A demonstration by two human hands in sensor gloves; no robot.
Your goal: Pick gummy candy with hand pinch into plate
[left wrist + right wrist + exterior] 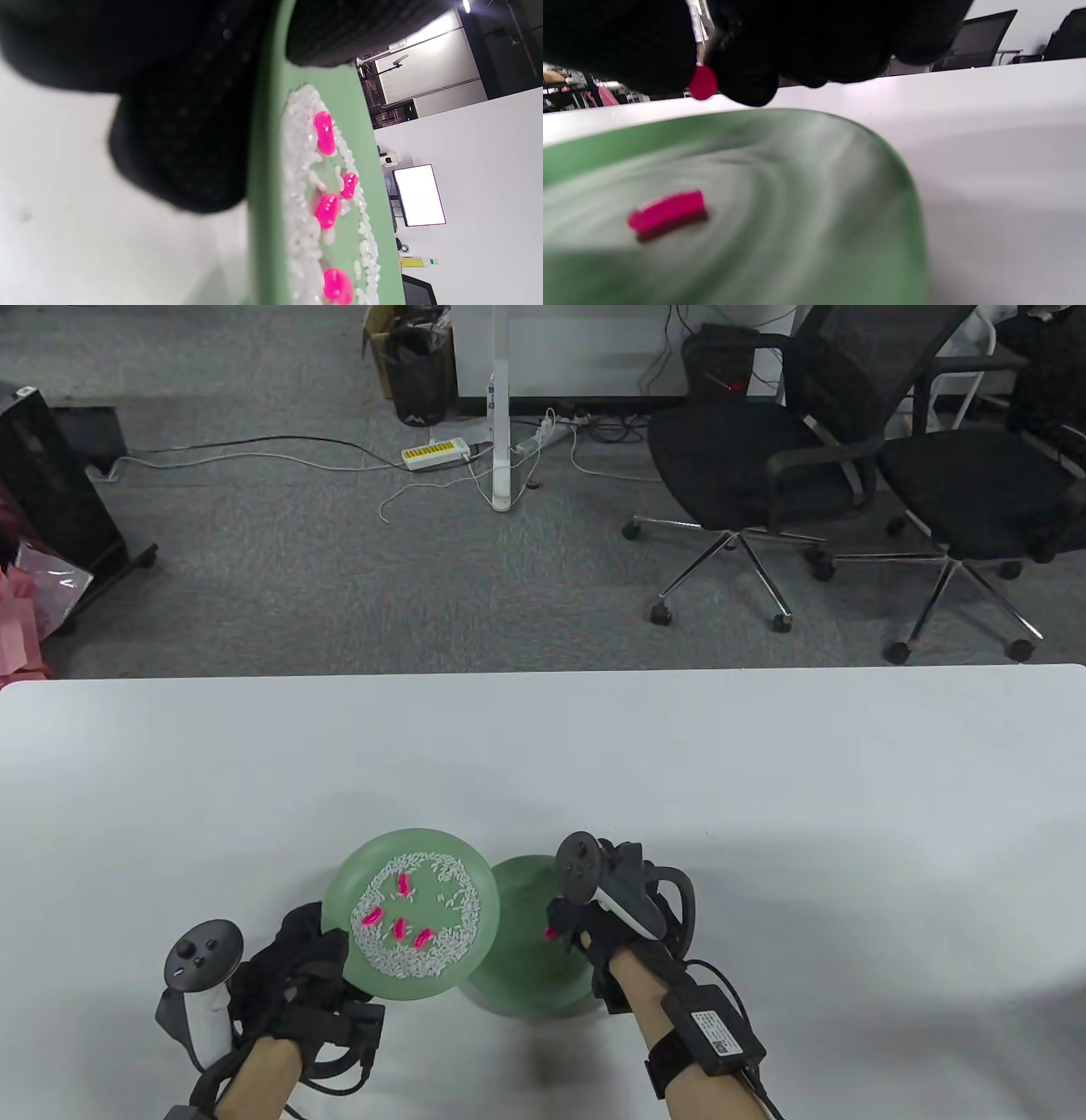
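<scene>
My left hand (297, 963) grips the rim of a green plate (479, 882) that carries white rice grains (424, 959) and several pink gummy candies (373, 914), and holds it raised beside a second green plate (534, 984) on the table. In the left wrist view the held plate (263, 212) stands edge-on with candies (324, 132) on it. My right hand (564, 929) pinches a pink gummy candy (551, 934) over the second plate. In the right wrist view the pinched candy (702, 83) hangs above the plate (797, 161), where one pink candy (667, 213) lies.
The white table (764, 780) stretches wide behind and to both sides of the plates. Office chairs (764, 458) and cables stand on the floor beyond its far edge.
</scene>
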